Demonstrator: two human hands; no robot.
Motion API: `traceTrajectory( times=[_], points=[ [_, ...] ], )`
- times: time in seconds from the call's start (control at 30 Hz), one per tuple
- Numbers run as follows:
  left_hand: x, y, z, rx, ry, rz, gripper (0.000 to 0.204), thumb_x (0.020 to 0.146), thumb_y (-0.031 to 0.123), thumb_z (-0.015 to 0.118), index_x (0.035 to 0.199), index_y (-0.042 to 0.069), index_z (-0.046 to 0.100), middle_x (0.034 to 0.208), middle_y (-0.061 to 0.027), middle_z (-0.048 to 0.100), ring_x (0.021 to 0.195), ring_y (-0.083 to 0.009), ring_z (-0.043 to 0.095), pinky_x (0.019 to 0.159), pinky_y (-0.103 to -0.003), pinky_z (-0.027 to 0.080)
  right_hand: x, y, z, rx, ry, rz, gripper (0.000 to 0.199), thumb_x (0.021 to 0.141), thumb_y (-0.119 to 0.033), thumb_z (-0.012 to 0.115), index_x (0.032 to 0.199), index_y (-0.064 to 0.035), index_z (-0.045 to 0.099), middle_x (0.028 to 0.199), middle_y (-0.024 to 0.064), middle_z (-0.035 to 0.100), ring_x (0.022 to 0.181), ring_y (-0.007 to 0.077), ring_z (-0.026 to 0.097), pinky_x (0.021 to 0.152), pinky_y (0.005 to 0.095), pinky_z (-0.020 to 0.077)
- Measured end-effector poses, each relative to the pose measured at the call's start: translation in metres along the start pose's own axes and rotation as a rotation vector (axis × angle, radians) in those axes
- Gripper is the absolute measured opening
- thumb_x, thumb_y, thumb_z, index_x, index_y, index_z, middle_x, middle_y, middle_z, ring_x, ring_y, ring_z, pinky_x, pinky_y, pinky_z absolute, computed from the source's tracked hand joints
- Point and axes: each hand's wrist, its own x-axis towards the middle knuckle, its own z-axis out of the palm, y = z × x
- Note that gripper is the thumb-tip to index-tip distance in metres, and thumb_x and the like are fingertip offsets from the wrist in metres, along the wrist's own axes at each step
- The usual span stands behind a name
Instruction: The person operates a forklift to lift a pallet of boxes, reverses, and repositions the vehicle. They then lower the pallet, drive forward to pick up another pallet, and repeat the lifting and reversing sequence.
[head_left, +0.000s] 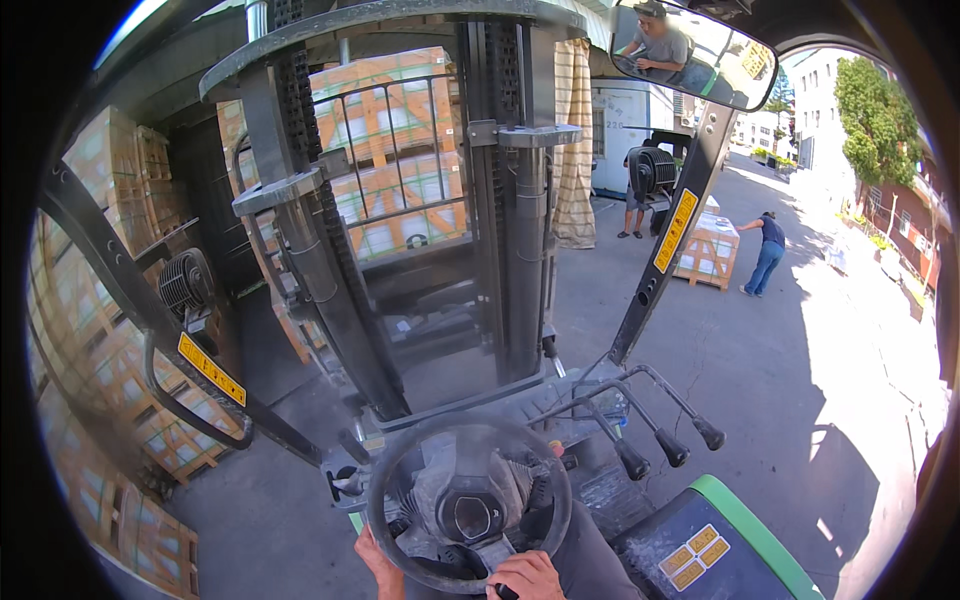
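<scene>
A dark steering wheel [380,490] of a forklift is in front of me, its round hub [472,515] dusty. My left hand [380,562] is closed at the lower left of its rim, with part of the fingers hidden behind it. At the lower right of the rim, my right hand [528,577] is closed over the wheel, with a small black knob [506,592] showing beside the fingers. Three black-knobbed levers [668,447] stand to the right of the wheel, apart from my hands. Beyond it rises the forklift mast [510,220].
Wooden crates [390,130] stand behind the mast's guard bars. More stacked crates [150,420] line the left side. At the right, a person [768,255] leans on a low crate [708,250]. Another person [634,212] stands partly behind the lamp [655,170]. A mirror [695,50] hangs above.
</scene>
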Motion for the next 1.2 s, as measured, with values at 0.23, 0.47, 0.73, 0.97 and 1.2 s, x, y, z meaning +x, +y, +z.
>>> traceTrajectory(
  times=[0.23,0.47,0.73,0.97,1.2],
  points=[
    [0.017,-0.011,-0.025,0.180,-0.076,0.065,0.041,0.108,0.028,0.054,0.083,-0.004,0.061,0.066,0.0036,0.053,0.064,-0.0086,0.043,0.054,-0.034,0.037,-0.010,-0.023,0.034,-0.007,-0.014,0.049,0.026,0.069,-0.008,0.082,0.093,-0.0096,0.069,0.098,0.0087,0.067,0.098,0.0319,0.065,0.086,0.0477,0.0505],
    [0.046,-0.033,-0.045,0.036,-0.097,0.015,0.037,0.103,0.025,0.053,0.081,-0.004,0.060,0.064,-0.0019,0.058,0.062,-0.0102,0.049,0.055,-0.034,0.041,-0.009,-0.048,0.068,-0.044,-0.003,0.044,0.025,0.069,-0.008,0.081,0.090,-0.0113,0.068,0.098,0.0075,0.067,0.094,0.0327,0.064,0.082,0.0470,0.0510],
    [0.064,-0.017,-0.060,0.222,-0.119,0.164,0.036,0.103,0.024,0.053,0.077,-0.001,0.058,0.064,0.0008,0.054,0.064,-0.0090,0.046,0.054,-0.034,0.039,0.011,-0.079,0.120,0.019,-0.038,-0.009,0.024,0.071,-0.011,0.081,0.092,-0.0111,0.069,0.098,0.0067,0.068,0.093,0.0316,0.064,0.083,0.0472,0.0495],
    [0.082,-0.028,-0.074,0.075,-0.189,0.011,0.038,0.104,0.026,0.054,0.079,-0.002,0.059,0.066,0.0000,0.053,0.066,-0.0097,0.046,0.057,-0.034,0.040,0.041,-0.098,0.170,0.003,-0.081,-0.056,0.020,0.074,-0.015,0.079,0.092,-0.0103,0.070,0.098,0.0071,0.066,0.092,0.0315,0.062,0.088,0.0488,0.0485],
    [0.091,-0.034,-0.087,0.059,-0.198,0.003,0.040,0.104,0.029,0.055,0.083,-0.005,0.063,0.068,-0.0031,0.060,0.067,-0.0103,0.050,0.058,-0.036,0.044,0.086,-0.101,0.216,0.000,-0.068,-0.150,0.029,0.081,-0.018,0.077,0.106,-0.0074,0.066,0.098,0.0049,0.060,0.098,0.0235,0.058,0.086,0.0390,0.0439]
  ],
)
